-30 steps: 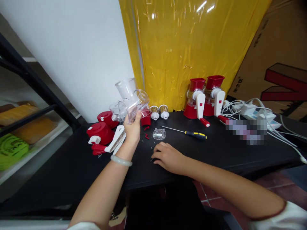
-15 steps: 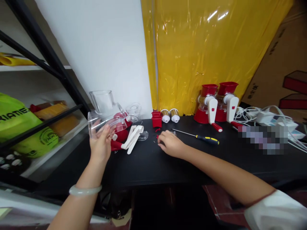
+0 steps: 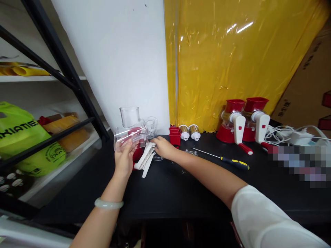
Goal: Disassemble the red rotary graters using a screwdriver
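Two hands: the left hand (image 3: 124, 159) gripped a clear plastic part (image 3: 130, 118) over the left of the table; the right hand (image 3: 162, 148) was by the white handles (image 3: 146, 159), its hold hidden.
Table (image 3: 165, 196): black, with a screwdriver (image 3: 236, 163) lying flat.
Back: white board (image 3: 124, 55) beside shiny yellow wrap (image 3: 222, 62).
Left shelves (image 3: 46, 78): held a green bag (image 3: 26, 137).
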### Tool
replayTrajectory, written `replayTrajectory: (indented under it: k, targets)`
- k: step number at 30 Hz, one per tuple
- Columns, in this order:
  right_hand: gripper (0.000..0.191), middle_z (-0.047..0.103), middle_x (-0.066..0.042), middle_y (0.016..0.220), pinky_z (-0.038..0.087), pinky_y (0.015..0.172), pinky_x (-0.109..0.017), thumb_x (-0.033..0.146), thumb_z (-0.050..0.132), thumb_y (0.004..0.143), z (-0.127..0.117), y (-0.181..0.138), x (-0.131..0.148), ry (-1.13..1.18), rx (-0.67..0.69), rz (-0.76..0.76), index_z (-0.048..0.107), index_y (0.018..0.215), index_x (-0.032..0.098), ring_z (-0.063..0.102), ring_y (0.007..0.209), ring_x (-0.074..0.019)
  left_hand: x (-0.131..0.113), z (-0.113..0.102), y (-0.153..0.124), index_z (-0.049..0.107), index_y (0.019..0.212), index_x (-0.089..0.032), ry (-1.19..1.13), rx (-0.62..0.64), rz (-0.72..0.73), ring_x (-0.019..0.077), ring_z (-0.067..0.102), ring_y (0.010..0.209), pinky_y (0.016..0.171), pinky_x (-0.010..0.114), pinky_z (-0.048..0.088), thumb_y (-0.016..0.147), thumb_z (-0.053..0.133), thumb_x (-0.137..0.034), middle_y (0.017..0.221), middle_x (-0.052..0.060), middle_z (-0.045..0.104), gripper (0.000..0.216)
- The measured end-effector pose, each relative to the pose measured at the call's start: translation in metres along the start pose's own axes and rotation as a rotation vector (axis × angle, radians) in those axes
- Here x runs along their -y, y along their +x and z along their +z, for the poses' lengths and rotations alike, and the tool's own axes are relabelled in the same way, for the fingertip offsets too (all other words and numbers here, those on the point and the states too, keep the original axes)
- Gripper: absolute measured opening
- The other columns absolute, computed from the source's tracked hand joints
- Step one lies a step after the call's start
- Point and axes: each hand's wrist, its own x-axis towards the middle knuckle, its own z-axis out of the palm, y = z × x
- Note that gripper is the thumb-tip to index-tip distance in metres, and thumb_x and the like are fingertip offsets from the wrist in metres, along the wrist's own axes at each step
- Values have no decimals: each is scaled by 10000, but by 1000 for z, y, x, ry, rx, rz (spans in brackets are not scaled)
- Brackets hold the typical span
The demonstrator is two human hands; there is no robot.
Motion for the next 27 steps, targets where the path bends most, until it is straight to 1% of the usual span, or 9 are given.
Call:
replayTrajectory:
  k: [4,8,11,14,18,21,24,26,27]
  targets:
    - [407,554,-103,1010,434,925,-361,67,507,814,4,12,2,-80,-19,-39,573,1203,164,534,1003,-232,6,-8,3,599,915,-216,-6,-5,-14,176,715,769,790,307,525,556,861,-359,820,-14,719,467]
    - [412,566,-95,994,443,903,-347,67,500,812,7,24,4,-96,-20,-60,562,1209,157,546,966,-226,10,-14,5,586,921,-223,-3,0,-5,161,713,732,745,287,530,599,839,-342,861,-14,725,426]
    - [367,566,-88,997,448,887,-330,64,478,821,8,30,6,-93,-18,-83,594,1156,161,556,936,-210,11,-16,5,585,947,-228,1,19,0,162,713,732,726,283,530,627,820,-341,876,-8,724,413]
    - [302,552,-80,1024,462,860,-317,82,477,837,11,34,7,-77,-21,-81,630,1076,185,560,926,-198,10,-17,5,591,942,-226,4,13,-3,160,710,719,703,272,527,630,816,-346,859,-9,721,403]
    - [351,550,-75,1047,476,843,-317,91,485,845,9,32,8,-81,-12,-64,601,1154,208,570,909,-194,11,-20,5,595,951,-227,8,-3,3,162,710,723,696,268,525,627,819,-352,849,-8,717,412]
    - [407,559,-93,1065,477,862,-343,74,489,841,0,25,8,-80,2,-64,565,1224,191,578,932,-209,11,-20,6,592,968,-228,29,-8,11,166,711,741,715,277,528,623,821,-360,849,-6,713,435]
    - [440,553,-117,1111,478,893,-374,63,494,833,-17,14,9,-58,6,-47,544,1258,169,580,987,-222,12,-20,5,577,954,-223,49,-21,4,180,713,753,728,295,531,611,824,-381,834,-5,704,452]
    - [463,537,-136,1164,473,929,-399,86,498,842,-34,6,13,-28,-38,-46,505,1301,154,562,1069,-239,10,-20,4,565,947,-218,77,-22,12,184,710,757,737,308,534,616,819,-392,834,-2,693,452]
    - [490,524,-144,1201,462,960,-413,104,499,850,-44,1,16,-8,-83,-57,466,1337,153,539,1127,-247,9,-19,3,562,955,-217,103,-21,31,180,705,758,743,311,535,626,813,-393,839,0,686,450]
